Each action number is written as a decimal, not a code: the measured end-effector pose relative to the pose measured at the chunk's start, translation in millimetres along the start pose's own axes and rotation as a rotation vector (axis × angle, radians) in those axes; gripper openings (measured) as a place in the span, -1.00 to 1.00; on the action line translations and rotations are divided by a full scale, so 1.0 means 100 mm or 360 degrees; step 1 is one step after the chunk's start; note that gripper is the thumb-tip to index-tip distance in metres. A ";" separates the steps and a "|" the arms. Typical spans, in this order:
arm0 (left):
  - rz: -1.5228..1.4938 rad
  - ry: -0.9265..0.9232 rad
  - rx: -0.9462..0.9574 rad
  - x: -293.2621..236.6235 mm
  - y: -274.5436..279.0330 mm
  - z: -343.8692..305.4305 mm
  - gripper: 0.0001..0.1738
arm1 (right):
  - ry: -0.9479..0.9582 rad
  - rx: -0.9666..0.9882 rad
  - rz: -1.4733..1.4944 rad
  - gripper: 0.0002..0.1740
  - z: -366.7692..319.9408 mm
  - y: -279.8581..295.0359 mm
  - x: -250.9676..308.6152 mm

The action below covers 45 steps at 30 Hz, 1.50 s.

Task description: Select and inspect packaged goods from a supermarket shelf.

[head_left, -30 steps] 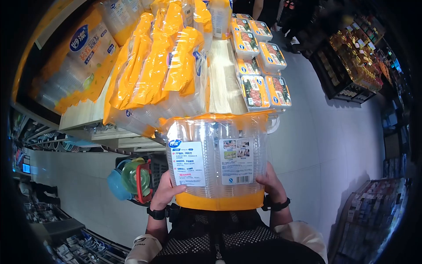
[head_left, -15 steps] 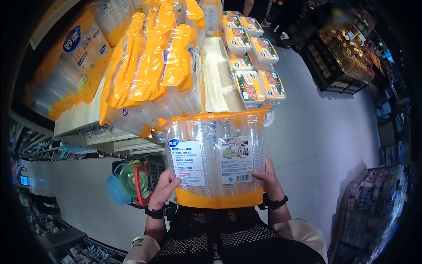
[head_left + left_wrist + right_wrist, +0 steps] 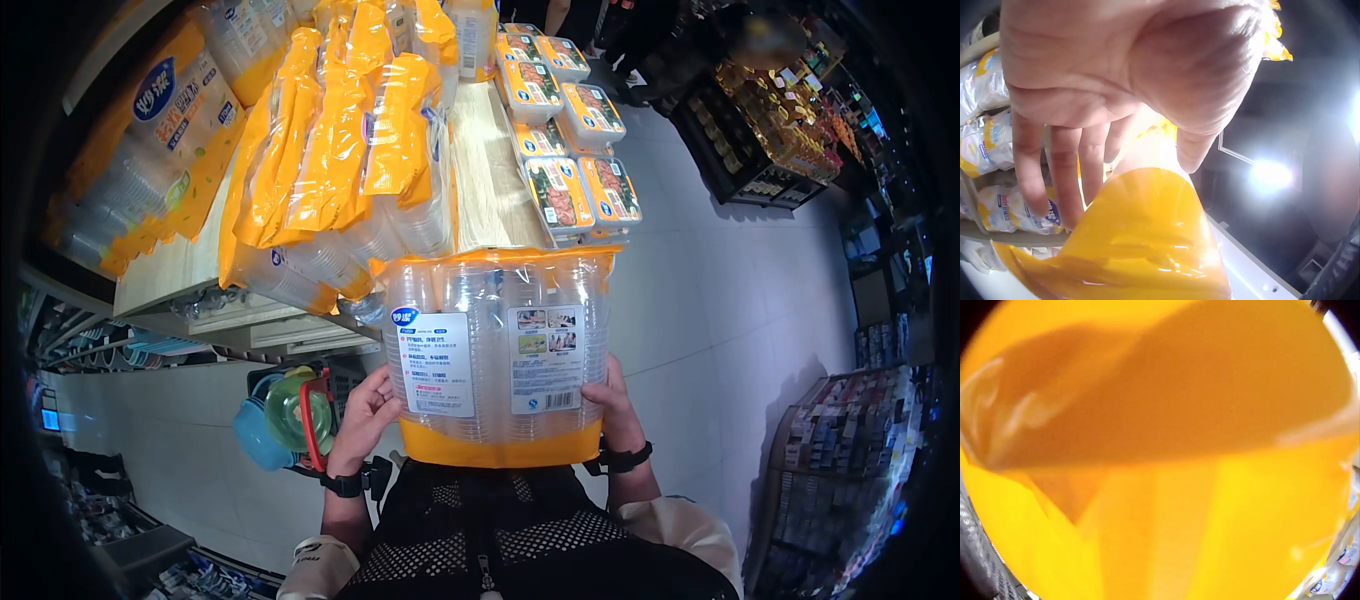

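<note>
A clear pack of stacked plastic cups (image 3: 490, 420), with orange film at top and bottom and two printed labels, stands upright before my torso in the head view. My right hand (image 3: 620, 415) grips its lower right edge, thumb on the front, other fingers hidden behind. At the lower left edge is my left hand (image 3: 362, 420), its thumb and index finger right at the pack's side. The left wrist view shows the left hand's fingers (image 3: 1066, 162) fairly straight and spread beside the orange film (image 3: 1141, 237). Orange film (image 3: 1147, 400) fills the right wrist view, hiding the hand.
More orange cup packs (image 3: 330, 150) are piled on a wooden shelf (image 3: 490, 190), beside stacked food containers (image 3: 560, 190). A basket with a red handle (image 3: 316, 420) and a green bowl (image 3: 290, 415) stands at lower left. Display racks (image 3: 850, 450) line the right.
My left thumb has drawn back from the front label to the pack's edge. The right hand keeps its grip. Shelf goods have shifted slightly left in the view.
</note>
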State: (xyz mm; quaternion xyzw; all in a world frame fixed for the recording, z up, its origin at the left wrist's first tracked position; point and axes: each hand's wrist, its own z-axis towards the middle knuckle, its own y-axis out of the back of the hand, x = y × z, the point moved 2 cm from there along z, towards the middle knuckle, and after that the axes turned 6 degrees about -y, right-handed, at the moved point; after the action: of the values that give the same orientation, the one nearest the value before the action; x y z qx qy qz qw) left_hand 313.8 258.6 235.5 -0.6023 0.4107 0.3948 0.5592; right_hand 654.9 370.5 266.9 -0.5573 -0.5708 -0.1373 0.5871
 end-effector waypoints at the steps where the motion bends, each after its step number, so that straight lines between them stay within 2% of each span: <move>1: 0.0000 0.0000 -0.0001 0.00 0.02 0.00 -0.30 | -0.0001 0.0001 0.0000 -0.15 0.00 0.02 -0.01; 4: -0.0101 -0.0044 -0.0079 -0.08 0.03 -0.01 -0.23 | 0.0018 0.0040 0.0100 -0.17 0.00 0.12 -0.09; 6: 0.0025 -0.0078 -0.0122 -0.20 -0.01 -0.01 -0.08 | -0.0004 0.0031 0.0252 -0.21 0.00 0.17 -0.12; 7: 0.0025 -0.0079 -0.0123 -0.23 -0.04 0.00 -0.08 | -0.0004 0.0032 0.0252 -0.21 0.00 0.18 -0.14; 9: 0.0480 -0.0315 -0.0132 -0.32 -0.11 0.03 0.14 | -0.0056 -0.0003 0.0581 -0.28 0.02 0.19 -0.17; 10: 0.0480 -0.0316 -0.0137 -0.37 -0.15 0.04 0.14 | -0.0059 0.0000 0.0580 -0.28 0.03 0.25 -0.21; 12: 0.1044 -0.0509 -0.0128 -0.51 -0.24 0.05 0.32 | -0.0280 0.0114 0.0888 -0.30 0.06 0.37 -0.31; 13: 0.1046 -0.0509 -0.0136 -0.56 -0.29 0.07 0.32 | -0.0286 0.0120 0.0887 -0.30 0.06 0.38 -0.33; 15: 0.1457 -0.0713 -0.0191 -0.65 -0.38 0.09 0.29 | -0.0390 0.0178 0.0741 -0.32 0.04 0.34 -0.34; 16: 0.1460 -0.0711 -0.0197 -0.65 -0.38 0.09 0.29 | -0.0394 0.0183 0.0742 -0.32 0.03 0.32 -0.34; 18: 0.1748 -0.0895 -0.0106 -0.66 -0.40 0.09 0.11 | -0.0416 0.0226 0.0743 -0.35 0.03 0.27 -0.33; 19: 0.1750 -0.0894 -0.0109 -0.68 -0.40 0.09 0.11 | -0.0418 0.0228 0.0743 -0.35 0.01 0.24 -0.29; 21: 0.1939 -0.1024 -0.0062 -0.73 -0.42 0.10 -0.07 | -0.0549 0.0047 0.0821 -0.38 -0.06 0.18 -0.22; 25: 0.1842 -0.1073 -0.0061 -0.74 -0.43 0.14 -0.16 | -0.0504 -0.0124 0.0540 -0.26 -0.12 0.07 -0.11; 27: 0.1671 -0.0983 -0.0091 -0.70 -0.43 0.17 -0.23 | -0.0165 0.0033 0.0570 -0.11 -0.09 -0.17 0.11; 31: 0.1458 -0.1023 -0.0094 -0.59 -0.40 0.19 -0.29 | 0.0030 0.0248 0.0478 0.01 -0.03 -0.05 0.14; 33: 0.1313 -0.1059 -0.0126 -0.34 -0.21 0.26 -0.31 | 0.0094 0.0352 0.0405 0.08 -0.08 -0.09 0.30; 35: 0.1170 -0.1080 -0.0156 -0.25 -0.14 0.22 -0.33 | 0.0097 0.0298 0.0268 0.10 -0.10 0.45 0.04; 36: 0.0940 -0.0910 -0.0178 -0.23 -0.12 0.20 -0.36 | 0.0100 0.0237 0.0133 0.12 -0.10 0.63 -0.06; 37: 0.0711 -0.0737 -0.0197 -0.19 -0.11 0.16 -0.38 | 0.0297 0.0364 0.0209 -0.04 -0.10 0.43 0.05; 38: 0.0341 -0.0498 -0.0346 -0.18 -0.26 -0.05 -0.38 | 0.0300 0.0365 0.0209 -0.04 -0.08 0.42 0.11; 40: 0.0656 -0.0417 -0.0279 -0.27 -0.21 -0.07 -0.30 | 0.0015 0.0285 -0.0344 -0.21 -0.04 0.41 0.16; 41: 0.0557 -0.0467 -0.0303 -0.28 -0.22 -0.03 -0.26 | 0.0006 0.0288 -0.0337 -0.21 0.01 0.39 0.15; 43: 0.0405 -0.0462 -0.0386 -0.26 -0.24 0.03 -0.22 | 0.0181 0.0022 -0.0696 -0.25 0.12 0.32 0.11; 45: 0.0247 -0.0402 -0.0430 -0.19 -0.24 0.05 -0.29 | 0.0230 0.0009 -0.0574 -0.23 0.21 0.15 0.11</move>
State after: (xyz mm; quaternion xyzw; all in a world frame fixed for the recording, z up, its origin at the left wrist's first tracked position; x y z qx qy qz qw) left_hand 329.3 265.8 261.7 -0.5841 0.3255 0.5607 0.4883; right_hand 659.8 397.4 262.7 -0.4330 -0.6182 -0.2784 0.5940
